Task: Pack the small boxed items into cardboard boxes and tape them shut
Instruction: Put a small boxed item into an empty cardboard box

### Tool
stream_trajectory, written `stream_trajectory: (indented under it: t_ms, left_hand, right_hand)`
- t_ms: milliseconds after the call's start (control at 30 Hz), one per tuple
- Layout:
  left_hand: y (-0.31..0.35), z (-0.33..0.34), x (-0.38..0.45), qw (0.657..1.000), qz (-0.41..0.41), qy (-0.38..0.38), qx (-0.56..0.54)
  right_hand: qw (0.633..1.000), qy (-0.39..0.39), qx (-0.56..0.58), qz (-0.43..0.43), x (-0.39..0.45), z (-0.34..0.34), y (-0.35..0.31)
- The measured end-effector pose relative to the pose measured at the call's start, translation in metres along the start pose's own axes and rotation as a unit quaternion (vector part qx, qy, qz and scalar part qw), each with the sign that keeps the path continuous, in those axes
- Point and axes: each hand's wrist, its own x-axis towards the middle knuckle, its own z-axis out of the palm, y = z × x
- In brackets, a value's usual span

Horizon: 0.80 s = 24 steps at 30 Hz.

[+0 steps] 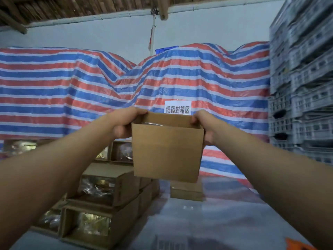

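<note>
Matt brown cardboard box (pixel 166 152) (smooth); woven plastic tarp (pixel 72 83) behind.

Two forearms enter from the lower corners of the head view, both bare from the frame edge to the wrist; no sleeve, cuff, watch, band or glove shows on either. The left hand (pixel 124 123) and right hand (pixel 203 126) are bare as well, with no rings seen on the parts in view. The left hand's fingers (pixel 120 131) show as rounded knuckles, soft with motion blur; nails cannot be made out. The forearms look broad near the lens from the wide-angle view and narrow toward the wrists. No clothing enters the frame.
</note>
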Motion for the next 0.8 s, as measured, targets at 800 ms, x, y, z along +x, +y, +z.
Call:
stream_trajectory:
  t_ms: [800]
  left_hand:
    - [-0.229, 0.156, 0.055, 0.983, -0.076, -0.051, -0.158]
  right_hand:
    - [0.977, 0.102, 0.113, 0.148, 0.004, -0.155, 0.219]
